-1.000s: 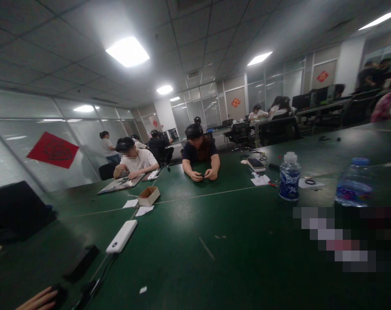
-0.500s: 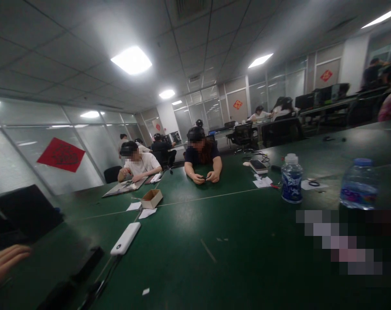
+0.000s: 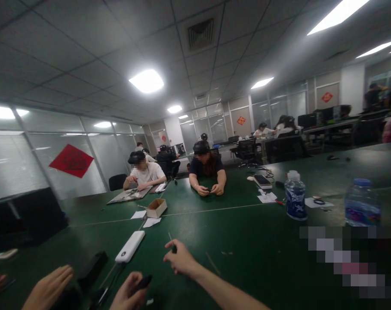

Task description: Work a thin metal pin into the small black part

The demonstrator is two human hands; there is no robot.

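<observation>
My left hand (image 3: 130,293), at the bottom edge, is closed around a small dark object (image 3: 145,282) with a rounded end; its kind is unclear. To the right and a little further out, my right hand (image 3: 182,259) reaches in over the green table. A slim screwdriver (image 3: 174,249) is in its fingers, with a dark handle and a thin shaft pointing away from me. The two hands are apart. Just beyond my left hand lies a white power bank (image 3: 130,246) with a cable at its near end.
Another person's hand (image 3: 51,284) is close on my left, by a black box-like object (image 3: 93,267). Ahead stand an open cardboard box (image 3: 157,208) and paper slips. Two bottles, one blue-labelled (image 3: 295,200), one blue-capped (image 3: 363,206), are at right. Two people work across the table (image 3: 247,241).
My two hands have come into view from below, holding the dark object and the screwdriver. The neighbouring hand shows further in from the left. The view has tilted up slightly.
</observation>
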